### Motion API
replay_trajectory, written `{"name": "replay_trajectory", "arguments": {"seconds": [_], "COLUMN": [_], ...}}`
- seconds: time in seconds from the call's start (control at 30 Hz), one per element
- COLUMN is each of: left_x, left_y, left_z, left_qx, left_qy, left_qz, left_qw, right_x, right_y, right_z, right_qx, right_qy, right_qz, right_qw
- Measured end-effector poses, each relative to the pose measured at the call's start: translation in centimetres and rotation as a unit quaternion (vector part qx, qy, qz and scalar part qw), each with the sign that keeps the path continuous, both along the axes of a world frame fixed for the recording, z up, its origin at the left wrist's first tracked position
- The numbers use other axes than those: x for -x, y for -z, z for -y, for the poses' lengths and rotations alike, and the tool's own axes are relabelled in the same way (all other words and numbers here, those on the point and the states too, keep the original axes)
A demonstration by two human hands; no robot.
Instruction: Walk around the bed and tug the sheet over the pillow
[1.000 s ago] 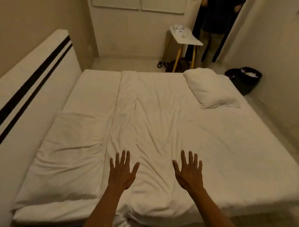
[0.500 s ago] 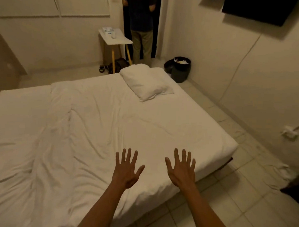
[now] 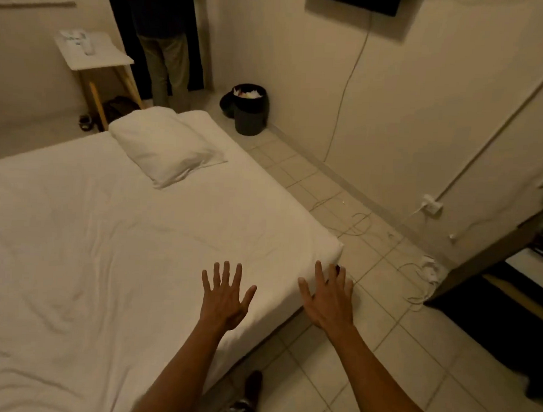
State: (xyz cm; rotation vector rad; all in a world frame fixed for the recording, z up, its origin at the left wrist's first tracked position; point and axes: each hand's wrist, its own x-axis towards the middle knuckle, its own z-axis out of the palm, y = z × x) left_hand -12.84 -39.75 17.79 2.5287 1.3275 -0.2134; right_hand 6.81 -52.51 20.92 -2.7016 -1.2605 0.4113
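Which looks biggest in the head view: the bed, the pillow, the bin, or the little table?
1. Bed, by far the largest.
2. Pillow.
3. Little table and bin look about alike; both stand far from the camera, so I won't rank them.

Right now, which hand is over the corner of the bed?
The right hand, fingers spread, is over the bed's near corner beside the tiled floor. The left hand is over the white sheet, further in.

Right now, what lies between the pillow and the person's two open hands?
In the head view, only bare, wrinkled white sheet lies between the pillow and the left hand and right hand.
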Motion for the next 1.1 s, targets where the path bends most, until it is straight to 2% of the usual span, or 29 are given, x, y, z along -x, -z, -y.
{"name": "replay_trajectory", "arguments": {"seconds": [0.33, 0.57, 0.73, 0.87, 1.1], "left_x": [-23.6, -38.9, -48.0, -55.2, -64.8], "left_y": [1.2, 0.1, 2.3, 2.7, 2.0], "left_z": [-6.2, -10.9, -12.9, -13.9, -16.9], "left_qx": [0.004, 0.004, 0.009, 0.036, 0.059], "left_qy": [0.094, 0.112, 0.085, 0.024, -0.097], "left_qz": [0.002, 0.029, -0.011, -0.024, 0.004], "left_qw": [0.996, 0.993, 0.996, 0.999, 0.994], "right_x": [-19.9, -33.7, -44.6, -53.7, -66.0], "right_y": [1.0, 2.4, 3.8, 3.7, 3.3], "right_z": [-2.8, -5.4, -8.2, -11.2, -19.5], "right_qx": [0.024, 0.028, 0.027, 0.041, 0.052], "right_qy": [0.076, 0.123, 0.093, 0.050, -0.037], "right_qz": [-0.012, -0.026, -0.031, -0.040, -0.039], "right_qw": [0.997, 0.992, 0.995, 0.997, 0.997]}}
